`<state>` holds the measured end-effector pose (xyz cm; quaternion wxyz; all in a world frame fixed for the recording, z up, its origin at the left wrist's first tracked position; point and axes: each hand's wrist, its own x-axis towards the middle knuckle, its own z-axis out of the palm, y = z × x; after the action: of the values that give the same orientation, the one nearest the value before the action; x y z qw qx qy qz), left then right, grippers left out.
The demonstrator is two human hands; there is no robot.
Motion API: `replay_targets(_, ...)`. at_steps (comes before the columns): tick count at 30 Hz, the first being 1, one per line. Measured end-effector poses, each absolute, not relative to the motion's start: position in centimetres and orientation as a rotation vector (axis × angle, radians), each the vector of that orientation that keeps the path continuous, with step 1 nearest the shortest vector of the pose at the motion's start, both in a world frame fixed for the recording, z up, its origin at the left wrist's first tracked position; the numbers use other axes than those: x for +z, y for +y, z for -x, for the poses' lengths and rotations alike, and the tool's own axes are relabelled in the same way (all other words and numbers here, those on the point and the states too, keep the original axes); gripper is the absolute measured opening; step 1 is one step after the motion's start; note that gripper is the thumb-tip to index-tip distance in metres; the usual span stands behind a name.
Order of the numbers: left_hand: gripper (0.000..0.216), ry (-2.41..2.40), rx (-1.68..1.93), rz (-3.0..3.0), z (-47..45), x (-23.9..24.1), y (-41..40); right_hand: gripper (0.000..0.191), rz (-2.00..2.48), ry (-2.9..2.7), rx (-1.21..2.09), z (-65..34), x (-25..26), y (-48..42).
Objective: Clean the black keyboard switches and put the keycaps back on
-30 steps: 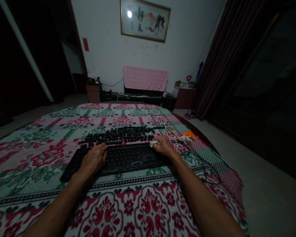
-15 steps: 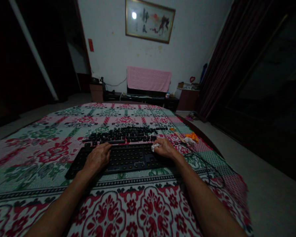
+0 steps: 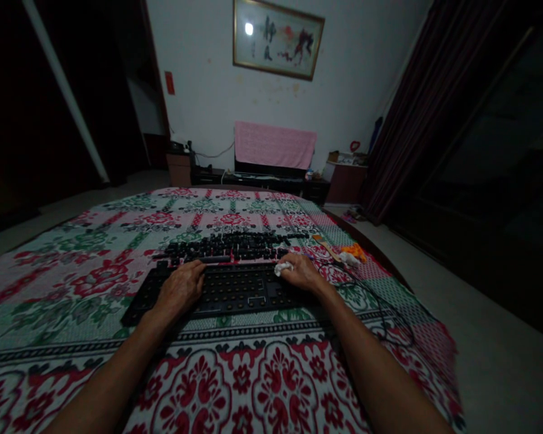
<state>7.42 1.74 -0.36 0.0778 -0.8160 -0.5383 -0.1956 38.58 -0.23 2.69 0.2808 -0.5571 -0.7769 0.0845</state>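
In the head view, a dark keyboard [image 3: 235, 289] lies across the patterned tablecloth [image 3: 280, 377] on the desk, under both of the person's hands. The left hand [image 3: 181, 288] lies over its left part, fingers reaching the far edge; whether that grip is clasping the board cannot be told. The right hand [image 3: 303, 272] has its grip pinched on a crumpled white tissue [image 3: 283, 269], at the far edge toward the right end.

As for progress, many keycaps [image 3: 242, 244] are already off and spread just beyond the board, whose visible middle shows rows of bare key posts. How much of it has been wiped, or remains unwiped, cannot be judged in this dim light.

No brand can be read on the keyboard. The framed picture [image 3: 278, 39] bears large brushed characters, and a red strip [image 3: 169, 82] hangs nearby; neither is legible.
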Motion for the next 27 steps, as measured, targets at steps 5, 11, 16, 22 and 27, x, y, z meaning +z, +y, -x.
replay_targets(5, 0.037, -1.622, -0.572, 2.435, -7.4, -0.5, 1.8, 0.019, 1.408, -2.207, -0.015, -37.2, 2.3, -0.6)
replay_targets(11, 0.037, -1.609, -0.593, 2.447, -7.3, -0.7, 1.9, 0.016, 1.496, -2.254, -0.02, -36.9, 2.1, -0.6)
replay_targets(16, 0.037, -1.606, -0.593, 2.429, -7.3, -1.0, 1.9, 0.017, 1.515, -2.196, 0.142, -37.3, 2.3, -0.2)
replay_targets(22, 0.036, -1.587, -0.597, 2.437, -7.3, -0.8, 1.9, 0.015, 1.479, -2.255, -0.039, -36.3, 2.6, -1.0)
replay_targets(27, 0.037, -1.591, -0.609, 2.407, -7.3, -0.9, 1.8, 0.014, 1.532, -2.297, -0.025, -36.6, 2.6, -0.9)
